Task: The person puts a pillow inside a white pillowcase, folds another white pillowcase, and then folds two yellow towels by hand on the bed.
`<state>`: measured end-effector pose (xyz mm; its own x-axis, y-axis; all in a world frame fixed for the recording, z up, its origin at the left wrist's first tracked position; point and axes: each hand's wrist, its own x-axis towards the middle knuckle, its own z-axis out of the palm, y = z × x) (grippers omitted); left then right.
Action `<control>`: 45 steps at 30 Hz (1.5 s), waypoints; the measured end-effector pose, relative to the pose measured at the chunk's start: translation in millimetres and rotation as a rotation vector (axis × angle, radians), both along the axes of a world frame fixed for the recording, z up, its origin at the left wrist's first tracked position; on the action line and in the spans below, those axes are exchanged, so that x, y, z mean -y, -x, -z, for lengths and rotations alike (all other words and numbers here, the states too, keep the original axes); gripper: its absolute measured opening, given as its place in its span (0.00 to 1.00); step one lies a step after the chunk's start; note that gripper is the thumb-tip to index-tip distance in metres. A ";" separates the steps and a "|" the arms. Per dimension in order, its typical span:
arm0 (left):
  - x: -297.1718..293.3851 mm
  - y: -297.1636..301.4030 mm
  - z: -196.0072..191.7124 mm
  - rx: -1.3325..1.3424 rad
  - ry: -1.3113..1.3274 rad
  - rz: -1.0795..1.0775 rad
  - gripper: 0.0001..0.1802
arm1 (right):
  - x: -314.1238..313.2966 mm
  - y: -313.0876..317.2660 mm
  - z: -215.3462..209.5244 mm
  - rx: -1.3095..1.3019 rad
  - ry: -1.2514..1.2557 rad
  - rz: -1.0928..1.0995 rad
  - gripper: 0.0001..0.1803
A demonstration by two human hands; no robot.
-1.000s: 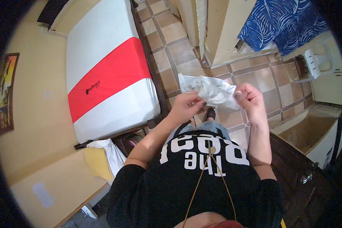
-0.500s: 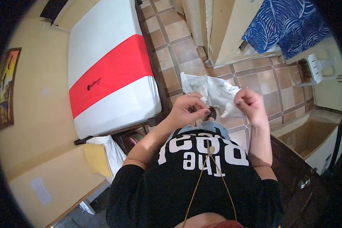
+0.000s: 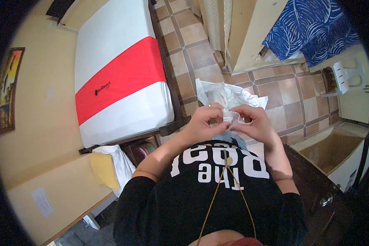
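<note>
A thin, crumpled white sheet that looks like a plastic bag [image 3: 247,96] hangs in front of my waist, partly see-through near its left side. My left hand [image 3: 203,123], with a ring on one finger, pinches its gathered upper edge. Close beside it, my right hand [image 3: 257,124] grips the same edge between thumb and fingers, a small bunched fold showing between the two hands. Both hands cover part of the bag, and my feet are hidden behind it.
To the left stands a bed [image 3: 123,24] with white bedding and a red runner [image 3: 123,78]. A yellow cloth [image 3: 103,169] lies by its near end. On the right are an open-topped box [image 3: 334,149], a white plastic chair [image 3: 348,77] and a blue leaf-patterned cloth [image 3: 311,28]. Brown tiles [image 3: 283,88] cover the floor.
My right hand has moved left and slightly down, closer to my left hand. The bag's edge is now bunched between both hands, and its right corner spreads differently.
</note>
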<state>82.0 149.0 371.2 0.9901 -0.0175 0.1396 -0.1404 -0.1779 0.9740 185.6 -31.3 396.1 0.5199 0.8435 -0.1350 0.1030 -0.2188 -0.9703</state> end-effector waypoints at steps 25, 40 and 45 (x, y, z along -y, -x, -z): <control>23.8 15.2 45.9 -0.330 0.317 -0.190 0.13 | -5.5 18.4 63.0 -0.252 -0.092 0.174 0.05; 69.7 15.8 42.1 -0.421 0.998 -0.359 0.14 | 26.3 18.7 59.0 -0.388 -0.408 0.295 0.05; 74.1 15.1 33.0 -0.425 0.732 -0.273 0.14 | 34.5 24.5 62.2 -0.200 -0.357 0.270 0.06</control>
<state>66.9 74.9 338.2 0.9173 0.1762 -0.3572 0.2154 0.5350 0.8169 161.1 -65.8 333.9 0.7197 0.6940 0.0187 -0.1074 0.1379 -0.9846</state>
